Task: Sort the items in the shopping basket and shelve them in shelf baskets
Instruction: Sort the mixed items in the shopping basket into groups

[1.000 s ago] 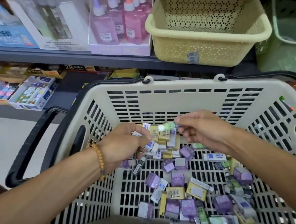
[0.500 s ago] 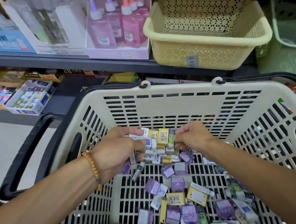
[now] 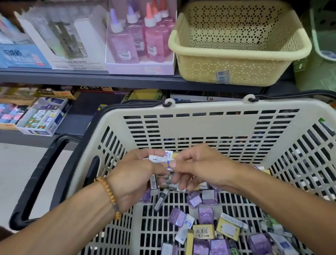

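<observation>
Head view: both hands, left (image 3: pixel 133 180) and right (image 3: pixel 199 169), fingers curled around small boxes (image 3: pixel 160 158).

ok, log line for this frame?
left hand: holds small boxes | right hand: pinches same bundle | over shopping basket | cream shelf basket: empty

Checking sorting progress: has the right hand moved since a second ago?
Yes. The right hand has dropped lower against the shopping basket's far wall and closed toward the left hand.
</observation>
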